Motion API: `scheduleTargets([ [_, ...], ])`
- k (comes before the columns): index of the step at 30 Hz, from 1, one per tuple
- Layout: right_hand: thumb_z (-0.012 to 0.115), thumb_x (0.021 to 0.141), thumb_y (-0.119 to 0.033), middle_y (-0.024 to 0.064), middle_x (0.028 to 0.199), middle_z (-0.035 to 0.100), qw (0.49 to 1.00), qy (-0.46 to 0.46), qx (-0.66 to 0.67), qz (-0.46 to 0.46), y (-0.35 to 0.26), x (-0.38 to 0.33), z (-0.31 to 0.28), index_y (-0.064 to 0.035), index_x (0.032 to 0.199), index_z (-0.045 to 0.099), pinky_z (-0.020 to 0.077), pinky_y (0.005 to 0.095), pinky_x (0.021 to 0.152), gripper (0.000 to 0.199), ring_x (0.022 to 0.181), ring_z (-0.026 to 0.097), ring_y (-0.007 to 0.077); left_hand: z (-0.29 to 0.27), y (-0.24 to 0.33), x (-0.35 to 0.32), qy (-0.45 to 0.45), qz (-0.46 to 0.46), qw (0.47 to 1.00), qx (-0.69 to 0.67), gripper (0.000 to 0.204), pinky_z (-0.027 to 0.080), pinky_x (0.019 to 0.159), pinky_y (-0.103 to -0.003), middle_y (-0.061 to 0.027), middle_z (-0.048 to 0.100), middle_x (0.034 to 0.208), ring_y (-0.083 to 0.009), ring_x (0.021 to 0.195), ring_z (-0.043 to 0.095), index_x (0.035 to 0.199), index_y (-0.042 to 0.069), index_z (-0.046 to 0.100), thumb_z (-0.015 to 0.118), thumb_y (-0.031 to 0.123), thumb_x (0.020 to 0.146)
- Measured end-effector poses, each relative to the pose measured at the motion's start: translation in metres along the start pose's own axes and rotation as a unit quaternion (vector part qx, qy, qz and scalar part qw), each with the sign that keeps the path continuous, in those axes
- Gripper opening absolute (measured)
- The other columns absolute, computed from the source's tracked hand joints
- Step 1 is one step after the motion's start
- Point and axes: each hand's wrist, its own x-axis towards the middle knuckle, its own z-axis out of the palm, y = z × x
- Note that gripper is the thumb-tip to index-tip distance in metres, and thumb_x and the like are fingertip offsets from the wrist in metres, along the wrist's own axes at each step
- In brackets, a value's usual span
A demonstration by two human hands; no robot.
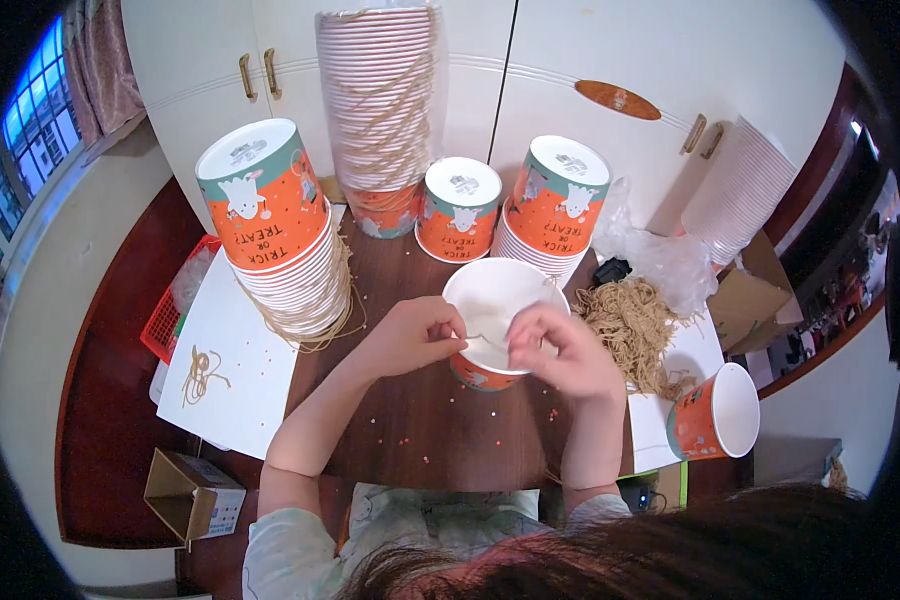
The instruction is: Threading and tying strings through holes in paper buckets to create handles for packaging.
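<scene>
An orange paper bucket point(490, 290) with a white inside stands on the brown table point(420, 430) in front of me. My left hand point(415, 335) pinches a thin tan string at the bucket's near rim. My right hand point(560, 350) grips the same rim from the right, fingers curled over the edge and pinching the string's other end. A heap of tan strings point(635, 330) lies just right of the bucket.
Stacks of upturned orange buckets stand at the left point(275, 230), the back middle point(458, 208) and the back right point(555, 205). A tall wrapped stack point(380, 110) rises behind. One bucket point(715, 412) lies on its side at the right. White paper point(235, 370), a red basket point(170, 310), white cupboards.
</scene>
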Motion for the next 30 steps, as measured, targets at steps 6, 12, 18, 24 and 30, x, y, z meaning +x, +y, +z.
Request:
scheduleTargets([
  [6,0.06,0.078,-0.026,0.0095,0.07,0.059,0.951,-0.175,-0.256,-0.016,-0.019,0.002,0.042,-0.0056,0.094,0.052,0.0449,0.0398,0.056,0.027,0.063,0.058,0.0297,0.006,0.001,-0.02,-0.009,-0.097,0.993,-0.06,0.007,0.041,0.06,-0.019,-0.0001,0.059,0.078,-0.005,0.071,0.053,0.081,0.004,0.059,0.063,0.005,0.075],
  [12,0.057,0.078,-0.026,0.0095,0.075,0.058,0.853,-0.226,-0.469,-0.034,0.012,0.0,0.085,-0.0039,0.084,0.052,0.0457,0.033,0.064,0.024,0.072,0.059,0.0241,0.028,-0.031,-0.048,0.102,-0.174,0.928,-0.314,0.007,0.043,0.068,-0.02,-0.0021,0.06,0.079,-0.0064,0.078,0.054,0.085,0.001,0.06,0.055,0.005,0.081],
  [18,0.054,0.076,-0.016,0.0098,0.071,0.058,0.856,-0.2,-0.474,-0.057,0.029,-0.004,0.089,-0.0021,0.08,0.052,0.0454,0.0341,0.059,0.015,0.067,0.059,0.023,0.044,-0.026,-0.055,0.044,-0.246,0.903,-0.349,0.014,0.044,0.071,-0.023,-0.0033,0.061,0.082,-0.0087,0.077,0.055,0.089,-0.001,0.061,0.056,0.01,0.082],
  [24,0.053,0.068,-0.008,0.0106,0.065,0.06,0.86,-0.203,-0.461,-0.084,0.04,-0.003,0.091,-0.0037,0.071,0.056,0.0481,0.0332,0.05,0.006,0.06,0.062,0.0229,0.051,-0.024,-0.055,0.048,-0.237,0.914,-0.326,0.015,0.045,0.069,-0.023,-0.0047,0.062,0.081,-0.0095,0.076,0.056,0.089,-0.002,0.062,0.058,0.01,0.081],
  [30,0.052,0.069,-0.007,0.0104,0.063,0.06,0.86,-0.212,-0.46,-0.068,0.031,-0.003,0.089,-0.0048,0.07,0.056,0.048,0.0331,0.049,0.005,0.06,0.062,0.0228,0.05,-0.022,-0.059,0.069,-0.303,0.878,-0.364,0.011,0.045,0.064,-0.022,-0.0045,0.061,0.073,-0.0098,0.069,0.056,0.084,-0.001,0.062,0.06,0.008,0.079],
])
